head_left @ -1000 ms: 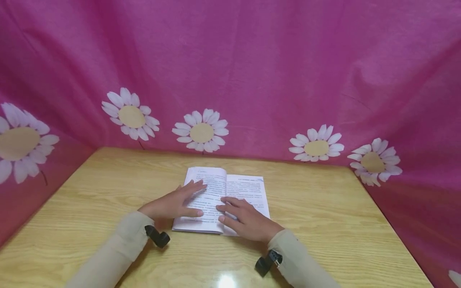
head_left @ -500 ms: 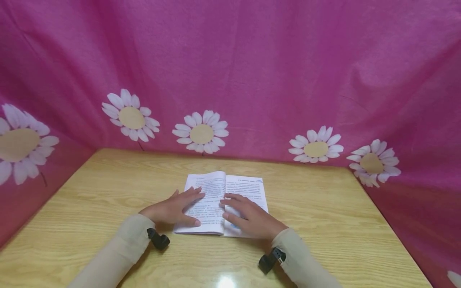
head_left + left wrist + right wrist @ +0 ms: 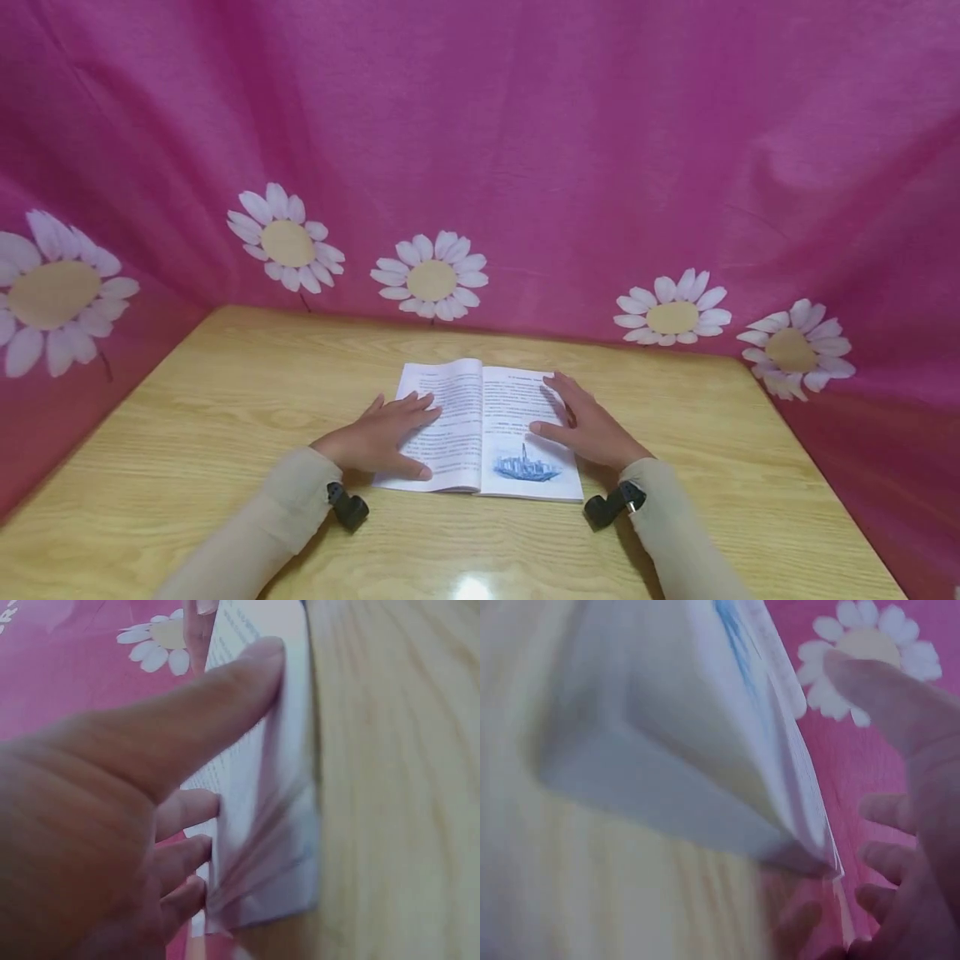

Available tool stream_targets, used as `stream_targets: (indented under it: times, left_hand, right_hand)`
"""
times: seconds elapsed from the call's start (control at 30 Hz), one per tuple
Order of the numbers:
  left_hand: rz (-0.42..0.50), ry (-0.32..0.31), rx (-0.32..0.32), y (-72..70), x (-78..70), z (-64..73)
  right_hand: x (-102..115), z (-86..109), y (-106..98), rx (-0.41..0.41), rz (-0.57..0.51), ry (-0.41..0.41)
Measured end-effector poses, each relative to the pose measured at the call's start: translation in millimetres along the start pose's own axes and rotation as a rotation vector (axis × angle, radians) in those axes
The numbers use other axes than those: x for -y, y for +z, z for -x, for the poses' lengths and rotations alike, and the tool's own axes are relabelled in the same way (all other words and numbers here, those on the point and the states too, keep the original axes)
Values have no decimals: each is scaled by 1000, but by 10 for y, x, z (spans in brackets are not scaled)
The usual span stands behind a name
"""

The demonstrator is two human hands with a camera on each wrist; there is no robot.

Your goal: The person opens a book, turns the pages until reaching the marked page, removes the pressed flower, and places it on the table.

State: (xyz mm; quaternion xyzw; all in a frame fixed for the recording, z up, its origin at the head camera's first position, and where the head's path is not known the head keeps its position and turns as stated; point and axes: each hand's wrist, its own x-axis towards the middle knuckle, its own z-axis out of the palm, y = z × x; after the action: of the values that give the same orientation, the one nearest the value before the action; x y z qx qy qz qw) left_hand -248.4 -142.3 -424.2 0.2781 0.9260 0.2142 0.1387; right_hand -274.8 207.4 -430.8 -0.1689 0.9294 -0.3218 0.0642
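An open book lies on the wooden table, printed text on both pages and a blue city picture low on the right page. My left hand rests on the left page with fingers spread; in the left wrist view its thumb lies across the page near the lower edge. Over the right page's outer edge is my right hand, its fingers extended and thumb apart. In the right wrist view, that hand shows a gap between its fingers and the book's corner.
The wooden table extends around the book on all sides. A pink curtain printed with white daisies hangs behind and beside it. Black wrist cameras are strapped over both beige sleeves.
My right hand has moved right, from the book's middle to the right page's outer edge, uncovering the blue picture. My left hand stays on the left page.
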Motion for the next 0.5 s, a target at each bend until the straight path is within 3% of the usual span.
stream_targets:
  times: [0.23,0.5]
  left_hand:
    - [23,50,-20,57,46,-40]
    - [37,94,-65,92,113,-49]
  right_hand:
    - [-112,3,-22,17,-24,2]
    - [-135,-9,13,30,34,-19]
